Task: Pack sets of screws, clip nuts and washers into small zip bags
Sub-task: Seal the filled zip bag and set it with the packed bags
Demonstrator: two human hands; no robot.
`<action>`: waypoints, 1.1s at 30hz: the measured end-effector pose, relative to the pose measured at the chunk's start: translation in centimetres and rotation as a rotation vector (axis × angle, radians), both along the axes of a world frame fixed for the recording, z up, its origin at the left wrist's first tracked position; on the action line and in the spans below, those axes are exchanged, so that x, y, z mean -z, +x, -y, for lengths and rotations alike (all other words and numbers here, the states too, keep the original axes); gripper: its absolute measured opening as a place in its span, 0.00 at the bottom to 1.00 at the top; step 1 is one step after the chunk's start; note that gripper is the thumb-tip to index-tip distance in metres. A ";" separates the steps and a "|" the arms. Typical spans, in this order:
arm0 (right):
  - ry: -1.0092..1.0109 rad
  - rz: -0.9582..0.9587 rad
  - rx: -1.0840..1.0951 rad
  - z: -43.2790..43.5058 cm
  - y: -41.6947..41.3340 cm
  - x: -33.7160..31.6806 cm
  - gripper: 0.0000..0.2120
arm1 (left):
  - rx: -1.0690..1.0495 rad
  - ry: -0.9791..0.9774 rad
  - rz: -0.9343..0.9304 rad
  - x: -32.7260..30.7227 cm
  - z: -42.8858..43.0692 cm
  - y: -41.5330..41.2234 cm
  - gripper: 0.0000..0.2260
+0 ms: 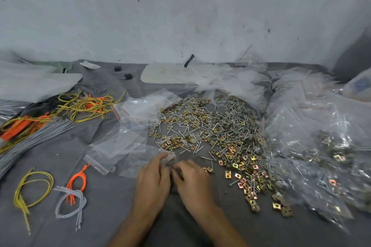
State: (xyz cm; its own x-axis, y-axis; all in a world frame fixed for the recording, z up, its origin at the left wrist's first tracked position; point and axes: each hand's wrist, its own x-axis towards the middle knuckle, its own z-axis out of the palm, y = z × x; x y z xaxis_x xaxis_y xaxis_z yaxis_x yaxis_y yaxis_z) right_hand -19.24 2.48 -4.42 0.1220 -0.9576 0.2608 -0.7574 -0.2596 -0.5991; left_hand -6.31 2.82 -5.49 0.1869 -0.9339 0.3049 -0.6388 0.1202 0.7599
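So the left hand (pixel 153 176) has a pinching grip on a small clear plastic zip bag (pixel 169 156), low over the grey cloth worktop (pixel 104 216). The right hand (pixel 193 181) curls at its mouth, but its grip is too blurry to call. The loose pile of silver screws, gold clip nuts and washers (pixel 220 126) sits just beyond.

cloth (pixel 60 158) grey | clip nuts (pixel 236 175) gold | cables (pixel 86 104) yellow, orange

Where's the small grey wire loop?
Head view, lower left: the small grey wire loop overlaps the orange loop, between the yellow loop and the left hand.
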 end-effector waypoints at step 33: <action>-0.004 -0.264 0.176 22.3 -12.8 -5.5 0.06 | 0.021 0.007 -0.062 -0.3 0.2 0.0 0.15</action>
State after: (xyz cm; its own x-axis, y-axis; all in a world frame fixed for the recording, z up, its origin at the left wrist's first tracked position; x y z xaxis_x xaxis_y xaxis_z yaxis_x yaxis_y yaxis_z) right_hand -32.00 -19.79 1.11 0.0185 -0.9692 0.2457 -0.9203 -0.1126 -0.3747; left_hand -6.34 2.60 -5.15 0.1857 -0.9398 0.2869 -0.5877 0.1278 0.7989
